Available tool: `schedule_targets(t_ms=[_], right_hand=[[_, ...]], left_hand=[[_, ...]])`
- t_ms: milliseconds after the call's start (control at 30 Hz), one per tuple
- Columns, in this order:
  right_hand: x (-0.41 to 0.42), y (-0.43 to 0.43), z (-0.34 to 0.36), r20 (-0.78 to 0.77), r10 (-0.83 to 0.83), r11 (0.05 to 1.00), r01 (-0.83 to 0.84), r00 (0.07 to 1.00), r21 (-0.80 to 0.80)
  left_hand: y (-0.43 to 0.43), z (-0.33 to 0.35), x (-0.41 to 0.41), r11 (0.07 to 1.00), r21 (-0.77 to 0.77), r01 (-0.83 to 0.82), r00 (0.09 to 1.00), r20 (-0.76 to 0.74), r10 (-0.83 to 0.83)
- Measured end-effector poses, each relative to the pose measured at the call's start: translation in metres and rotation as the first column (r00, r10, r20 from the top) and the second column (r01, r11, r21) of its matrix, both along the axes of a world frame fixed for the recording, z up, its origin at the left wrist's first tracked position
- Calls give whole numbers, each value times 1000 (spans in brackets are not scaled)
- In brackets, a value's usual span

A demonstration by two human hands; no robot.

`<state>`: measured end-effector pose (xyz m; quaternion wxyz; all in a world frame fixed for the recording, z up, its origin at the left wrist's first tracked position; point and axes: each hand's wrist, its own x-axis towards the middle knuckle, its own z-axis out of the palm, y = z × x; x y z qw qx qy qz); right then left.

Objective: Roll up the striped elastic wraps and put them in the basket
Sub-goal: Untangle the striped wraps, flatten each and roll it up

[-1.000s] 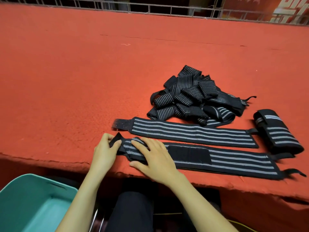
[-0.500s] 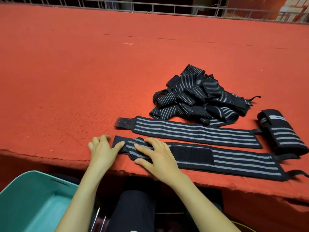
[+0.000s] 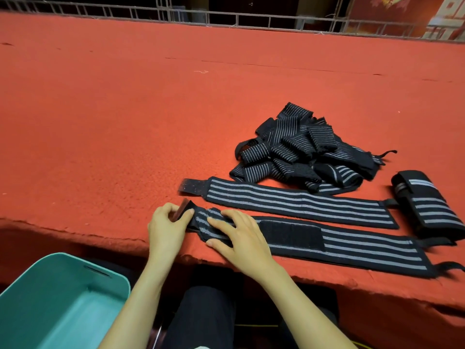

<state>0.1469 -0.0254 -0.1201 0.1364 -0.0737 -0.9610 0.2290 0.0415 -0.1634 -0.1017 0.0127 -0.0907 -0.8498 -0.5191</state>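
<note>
The left hand (image 3: 167, 224) is pinching the end of a striped elastic wrap (image 3: 364, 248); the right hand (image 3: 242, 239), fingers (image 3: 221, 222) straight, is pressing it.

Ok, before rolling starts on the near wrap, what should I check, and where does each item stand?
1. Left hand grip on the raised end of the near black elastic wrap with grey stripes: ok, pinched.
2. Right hand flat on that wrap, pinning it: ok.
3. Rest of it straight along the edge of the red felt table: ok.
4. Clear of the second flat striped wrap: ok, a gap shows.
5. Clear of the rolled striped wrap and its strap: cannot tell.
6. Teal plastic basket open, lower left: ok.
</note>
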Motion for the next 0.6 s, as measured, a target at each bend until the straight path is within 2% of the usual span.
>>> schedule_targets(t_ms=[67,133,200,233,400,600], right_hand=[[0,0,-2,-10,-8,1000,8,1000,15],[0,0,-5,-26,-23,999,24,999,32],[-1,-1,-7,-49,-36,998,39,998,53],[-1,-2,-8,-53,-38,997,41,998,59],[-3,1,-4,-3,-19,1000,19,1000,21],[-1,6,6,96,49,999,-51,994,16]], left_hand=[[4,3,14,977,215,-5,999,51,-6],[9,1,26,898,439,-27,985,167,-51],[11,-1,36,808,588,-41,960,246,-130],[11,-1,40,790,613,-29,957,244,-154],[15,1,39,811,585,13,951,244,-191],[15,-1,31,876,477,64,966,190,-174]])
